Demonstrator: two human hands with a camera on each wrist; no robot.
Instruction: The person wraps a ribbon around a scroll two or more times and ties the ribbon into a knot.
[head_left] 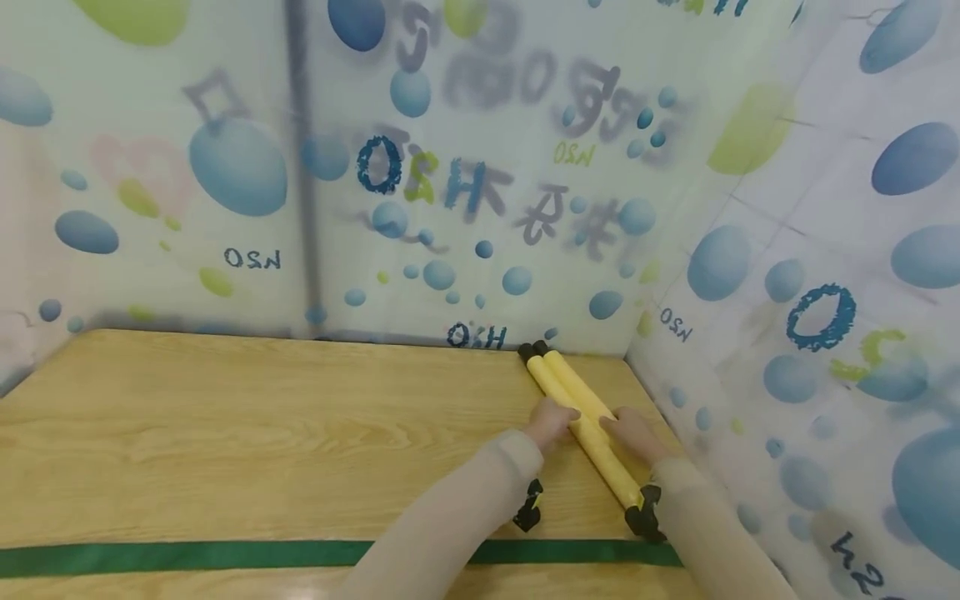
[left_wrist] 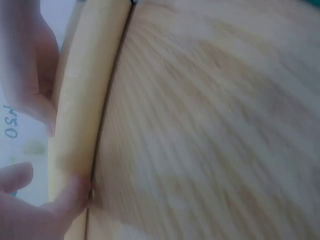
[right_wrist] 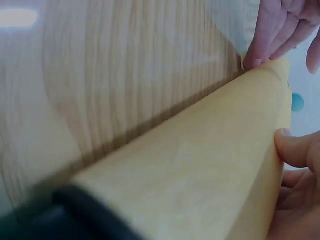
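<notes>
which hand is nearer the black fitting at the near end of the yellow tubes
Right. The right hand is just beyond the black fitting; the left hand is farther, beyond and to its left.

Fingers (head_left: 564, 414) on paired yellow tubes (head_left: 591, 435)

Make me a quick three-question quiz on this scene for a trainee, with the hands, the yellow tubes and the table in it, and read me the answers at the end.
1. How many yellow tubes lie side by side in the head view?

2. What colour is the strip that runs across the table?
A) Red
B) Green
C) White

3. True or false: both hands are clear of the tubes.

Key:
1. Two.
2. B.
3. False: the left hand and the right hand both touch the tubes.
</notes>
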